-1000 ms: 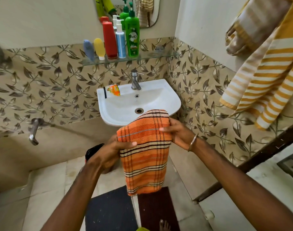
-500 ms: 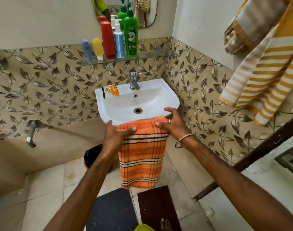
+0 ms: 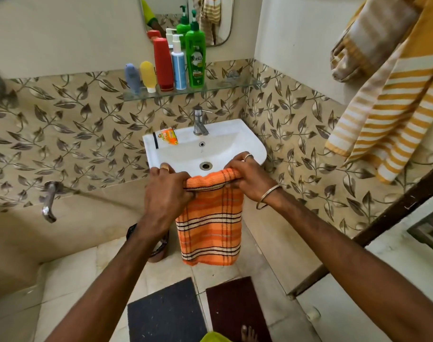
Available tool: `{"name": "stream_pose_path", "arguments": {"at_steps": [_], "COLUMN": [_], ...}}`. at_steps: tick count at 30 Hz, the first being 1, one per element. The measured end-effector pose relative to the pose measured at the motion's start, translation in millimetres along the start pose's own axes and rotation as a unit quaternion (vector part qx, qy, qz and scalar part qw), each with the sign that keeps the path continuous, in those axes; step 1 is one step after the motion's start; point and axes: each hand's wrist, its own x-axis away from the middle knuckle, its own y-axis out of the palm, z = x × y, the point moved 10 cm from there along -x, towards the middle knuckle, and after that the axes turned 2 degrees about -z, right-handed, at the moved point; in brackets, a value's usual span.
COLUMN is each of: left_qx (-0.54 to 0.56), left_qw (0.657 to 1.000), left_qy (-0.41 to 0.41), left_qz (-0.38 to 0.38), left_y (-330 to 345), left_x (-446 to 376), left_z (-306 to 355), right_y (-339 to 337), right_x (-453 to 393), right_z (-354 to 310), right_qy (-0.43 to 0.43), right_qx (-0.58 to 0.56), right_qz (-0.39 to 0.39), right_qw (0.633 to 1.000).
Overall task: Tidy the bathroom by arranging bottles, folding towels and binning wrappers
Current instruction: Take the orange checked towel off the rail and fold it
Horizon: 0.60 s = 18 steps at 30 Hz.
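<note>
Fingers point(image 3: 185, 193) of the left hand point(image 3: 164, 193) are curled and bunch the top left edge of the orange checked towel point(image 3: 210, 225). Right hand point(image 3: 247, 178) pinches the top right edge, fingers clamped on the fold, ring finger resting on the sink point(image 3: 254, 146) rim.

Change: a second ago the towel hung in the air in front of the sink, held flat between both hands. Half a second ago its top reached the front rim. Now its top edge lies gathered over that rim and the rest hangs down the sink front, above the floor mats point(image 3: 166, 314).

Judgement: the folded towel is being parked on the sink edge; this towel step looks near done.

Outward: bottles point(image 3: 178, 61) stand in a row on the glass shelf point(image 3: 235, 85). An orange wrapper point(image 3: 168, 137) lies on the sink's back left corner, not yet binned. Yellow striped towel point(image 3: 393, 114) hangs unfolded at right.
</note>
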Motion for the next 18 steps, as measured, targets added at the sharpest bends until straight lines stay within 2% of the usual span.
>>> {"name": "stream_pose_path", "arguments": {"at_steps": [2, 4, 7, 10, 13, 15, 18], "left_qx": [-0.057, -0.068, 0.022, 0.117, 0.175, 0.215, 0.281], "left_qw": [0.997, 0.989, 0.980, 0.980, 0.978, 0.972, 0.956], "left_qy": [0.021, 0.058, 0.069, 0.055, 0.025, -0.008, -0.065], "left_qz": [-0.050, -0.115, -0.184, -0.153, -0.114, -0.095, -0.056], "left_y": [-1, 1, 5, -5, -10, -9, -12], "left_x": [-3, -6, -15, -29, -37, -43, -53], "left_z": [13, 35, 53, 53, 47, 39, 20], "right_y": [-2, 0, 0, -7, 2, 23, 66], "right_x": [-4, -8, -16, -20, -11, 4, 36], "right_z": [-12, -25, -33, -22, 0, 22, 55], "right_qy": [-0.025, -0.047, -0.053, -0.014, 0.058, 0.131, 0.216], "right_qx": [-0.011, -0.008, -0.015, -0.060, -0.140, -0.199, -0.228], "right_qz": [-0.027, -0.054, -0.051, 0.033, 0.109, 0.131, 0.125], "right_qw": [0.999, 0.997, 0.997, 0.998, 0.982, 0.962, 0.941]}}
